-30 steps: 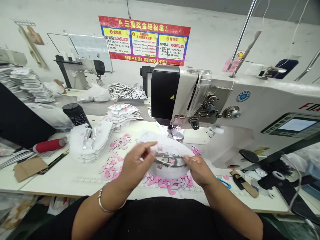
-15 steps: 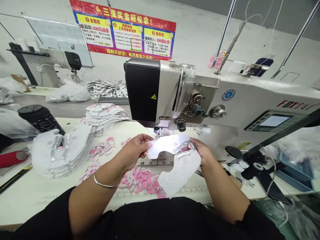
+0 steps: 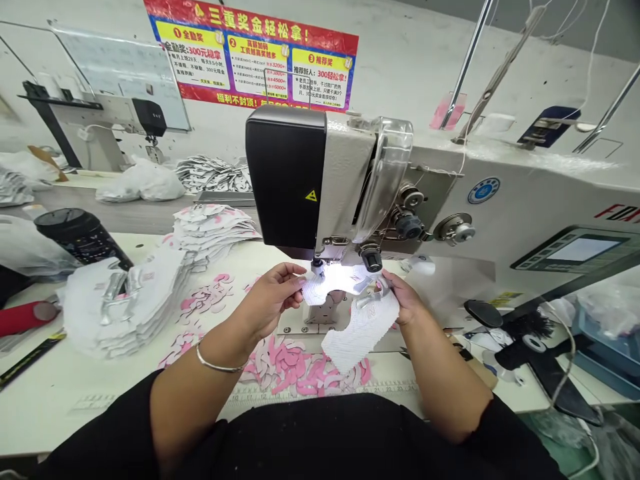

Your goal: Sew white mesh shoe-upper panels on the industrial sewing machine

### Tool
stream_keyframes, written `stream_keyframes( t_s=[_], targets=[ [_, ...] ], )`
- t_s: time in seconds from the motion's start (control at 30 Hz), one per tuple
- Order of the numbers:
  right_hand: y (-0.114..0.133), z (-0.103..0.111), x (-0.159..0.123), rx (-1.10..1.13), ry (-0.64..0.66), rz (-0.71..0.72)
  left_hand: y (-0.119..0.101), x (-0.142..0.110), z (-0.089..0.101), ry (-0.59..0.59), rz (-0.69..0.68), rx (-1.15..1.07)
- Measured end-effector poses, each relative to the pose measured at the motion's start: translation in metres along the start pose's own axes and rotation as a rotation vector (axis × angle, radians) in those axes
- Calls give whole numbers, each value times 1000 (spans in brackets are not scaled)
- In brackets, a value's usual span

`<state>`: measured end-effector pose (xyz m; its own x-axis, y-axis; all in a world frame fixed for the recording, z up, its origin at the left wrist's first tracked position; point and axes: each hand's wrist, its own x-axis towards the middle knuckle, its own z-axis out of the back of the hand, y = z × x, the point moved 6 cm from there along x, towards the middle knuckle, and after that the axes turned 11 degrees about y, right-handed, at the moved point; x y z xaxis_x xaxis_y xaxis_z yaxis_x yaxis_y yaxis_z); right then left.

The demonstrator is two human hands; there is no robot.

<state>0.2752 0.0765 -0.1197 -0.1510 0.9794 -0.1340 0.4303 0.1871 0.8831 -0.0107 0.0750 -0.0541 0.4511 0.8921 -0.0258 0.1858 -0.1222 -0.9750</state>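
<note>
Both my hands hold a white quilted shoe upper point(image 3: 361, 331) with silver and pink trim, just in front of the sewing machine's presser foot point(image 3: 319, 268). My left hand point(image 3: 270, 300) pinches the piece's left lobe point(image 3: 316, 291) near the needle. My right hand point(image 3: 404, 300) grips its right side by the silver trim. The industrial sewing machine head point(image 3: 287, 175) stands over the metal needle plate point(image 3: 320, 313). Whether the fabric lies under the foot is hidden.
On the white table, a stack of white uppers point(image 3: 120, 307) lies left, with a stack of pink-trimmed pieces point(image 3: 213, 230) behind it. Pink cut-outs point(image 3: 285, 367) scatter in front of the machine. A ruler point(image 3: 325, 390) runs along the front edge.
The upper has been turned over and brought from above the table to just beside the presser foot. My hands have moved closer to the needle, and my view has shifted left.
</note>
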Motion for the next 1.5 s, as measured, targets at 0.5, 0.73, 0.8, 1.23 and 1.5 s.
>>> stream_keyframes(
  t_s=[0.5, 0.73, 0.8, 1.23, 1.5],
  targets=[
    [-73, 70, -182, -1239, -481, 88, 70, -155, 121, -483, 22, 1149],
    [-81, 46, -173, -1605, -345, 161, 80, -161, 101, -418, -274, 1429],
    [-81, 46, -172, -1622, -351, 165, 77, -161, 99, -412, -284, 1445],
    [-83, 49, -173, -1637, -339, 166, 78, -161, 101, -486, -104, 1463],
    [-84, 54, -172, -1610, -302, 28, 80, -160, 99, -524, -32, 1477]
  ],
)
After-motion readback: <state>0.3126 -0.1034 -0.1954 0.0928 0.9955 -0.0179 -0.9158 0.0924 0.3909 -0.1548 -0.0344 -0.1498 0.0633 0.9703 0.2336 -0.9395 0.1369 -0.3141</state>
